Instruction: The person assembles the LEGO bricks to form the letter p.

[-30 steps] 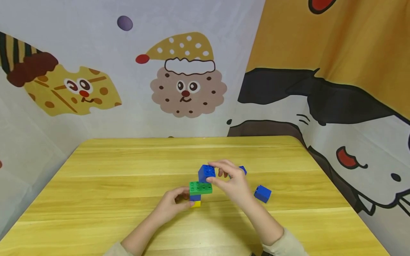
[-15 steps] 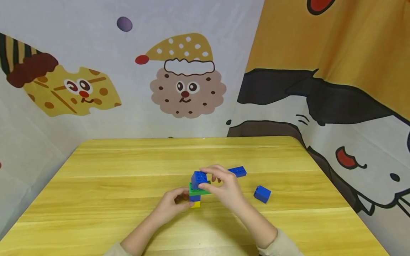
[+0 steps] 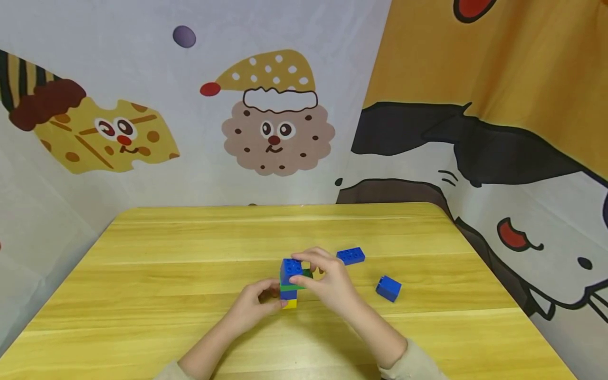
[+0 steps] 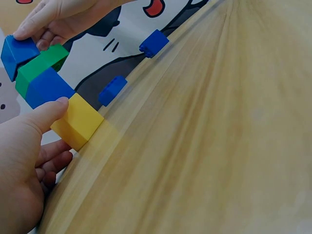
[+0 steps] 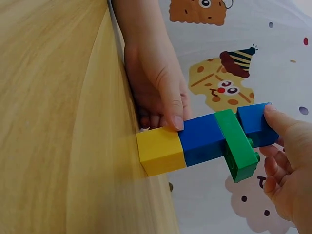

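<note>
A small tower of toy building bricks stands on the table: a yellow brick (image 5: 161, 152) at the bottom, a blue brick (image 5: 202, 140) above it, then a longer green brick (image 5: 237, 144) jutting out to the right. My left hand (image 3: 254, 306) grips the tower low down, its thumb where yellow meets blue. Between thumb and fingers, my right hand (image 3: 330, 282) pinches another blue brick (image 3: 291, 271) over the left end of the green one. In the right wrist view this top brick sits slightly tilted, with a narrow gap and green studs showing beside it.
Two more blue bricks lie on the wooden table (image 3: 190, 253) to the right: a flat, longer one (image 3: 351, 256) farther back and a squarish one (image 3: 389, 288) on its side, nearer. A cartoon-printed curtain (image 3: 166, 190) hangs behind the table.
My right hand has brought the blue brick left and down, from above the green brick's middle onto its left end. My left hand has stayed in place at the tower.
</note>
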The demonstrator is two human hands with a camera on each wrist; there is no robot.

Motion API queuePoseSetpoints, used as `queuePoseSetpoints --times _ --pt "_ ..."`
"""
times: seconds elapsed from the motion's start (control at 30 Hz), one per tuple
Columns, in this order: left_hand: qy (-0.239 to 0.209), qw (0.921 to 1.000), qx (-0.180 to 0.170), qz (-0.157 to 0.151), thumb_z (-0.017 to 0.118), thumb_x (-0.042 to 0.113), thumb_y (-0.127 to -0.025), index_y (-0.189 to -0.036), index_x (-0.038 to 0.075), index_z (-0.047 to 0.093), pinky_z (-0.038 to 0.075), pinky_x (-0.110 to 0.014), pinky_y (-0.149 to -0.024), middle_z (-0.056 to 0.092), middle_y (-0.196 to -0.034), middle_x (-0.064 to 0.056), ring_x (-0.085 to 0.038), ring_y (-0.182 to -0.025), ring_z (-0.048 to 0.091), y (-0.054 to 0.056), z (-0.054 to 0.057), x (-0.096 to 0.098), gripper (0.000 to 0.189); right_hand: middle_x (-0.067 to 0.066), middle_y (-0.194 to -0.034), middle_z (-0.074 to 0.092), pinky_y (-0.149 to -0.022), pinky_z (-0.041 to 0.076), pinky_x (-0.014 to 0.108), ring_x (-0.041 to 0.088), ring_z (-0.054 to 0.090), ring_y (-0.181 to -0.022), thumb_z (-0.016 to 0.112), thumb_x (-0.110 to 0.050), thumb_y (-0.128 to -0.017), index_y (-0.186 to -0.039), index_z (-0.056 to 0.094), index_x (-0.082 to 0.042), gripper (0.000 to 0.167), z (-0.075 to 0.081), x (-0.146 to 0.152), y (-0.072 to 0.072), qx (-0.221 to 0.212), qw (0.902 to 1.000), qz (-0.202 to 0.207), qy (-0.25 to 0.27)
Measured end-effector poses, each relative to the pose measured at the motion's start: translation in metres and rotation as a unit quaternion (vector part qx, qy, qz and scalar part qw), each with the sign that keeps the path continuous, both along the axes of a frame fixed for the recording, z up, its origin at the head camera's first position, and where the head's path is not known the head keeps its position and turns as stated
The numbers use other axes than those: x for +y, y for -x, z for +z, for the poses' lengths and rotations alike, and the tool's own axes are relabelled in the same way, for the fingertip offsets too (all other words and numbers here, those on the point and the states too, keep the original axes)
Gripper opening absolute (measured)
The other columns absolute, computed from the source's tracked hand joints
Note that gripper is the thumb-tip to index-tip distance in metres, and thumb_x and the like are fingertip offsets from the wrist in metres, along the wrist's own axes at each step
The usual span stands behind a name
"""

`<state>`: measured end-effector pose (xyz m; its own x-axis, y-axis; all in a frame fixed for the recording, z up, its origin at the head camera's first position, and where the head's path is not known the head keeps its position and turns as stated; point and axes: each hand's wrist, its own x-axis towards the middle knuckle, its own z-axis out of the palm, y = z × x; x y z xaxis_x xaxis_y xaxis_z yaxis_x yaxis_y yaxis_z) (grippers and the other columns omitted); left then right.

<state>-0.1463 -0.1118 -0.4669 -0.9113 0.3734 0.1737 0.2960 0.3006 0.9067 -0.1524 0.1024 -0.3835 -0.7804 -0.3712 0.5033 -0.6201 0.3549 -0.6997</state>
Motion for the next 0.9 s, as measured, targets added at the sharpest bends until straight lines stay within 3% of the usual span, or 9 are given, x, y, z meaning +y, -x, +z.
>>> queuePoseSetpoints --times 0.53,0.7,0.9 --pt "-0.001 0.9999 -0.008 0.009 0.073 0.024 -0.087 -0.121 0.008 0.062 0.048 -0.031 -0.078 0.066 -0.104 0.001 -0.019 -0.094 0.059 0.001 -0.001 0.000 0.040 -0.012 -0.105 0.061 -0.051 0.042 0.027 0.013 0.048 -0.073 0.074 -0.024 -0.084 -0.117 0.069 -0.016 0.034 0.002 -0.006 0.002 -0.004 0.9996 0.005 -0.027" --pt "-0.015 0.9997 -0.020 0.006 0.072 0.021 -0.087 -0.122 0.008 0.062 0.048 -0.032 -0.079 0.066 -0.105 -0.001 -0.021 -0.096 0.059 0.000 0.000 -0.001 0.039 -0.011 -0.101 0.059 -0.055 0.040 0.024 0.016 0.046 -0.070 0.073 -0.028 -0.085 -0.117 0.068 -0.014 0.036 0.005 -0.006 0.003 0.013 0.9982 0.011 -0.057" --pt "-0.001 1.0000 -0.007 0.002 0.072 0.026 -0.087 -0.120 0.010 0.063 0.048 -0.031 -0.078 0.067 -0.103 0.002 -0.019 -0.094 0.058 0.001 0.000 -0.002 0.038 -0.011 -0.097 0.058 -0.053 0.037 0.022 0.014 0.042 -0.063 0.075 -0.026 -0.084 -0.116 0.069 -0.011 0.036 0.014 -0.006 0.005 0.020 0.9954 0.020 -0.091"
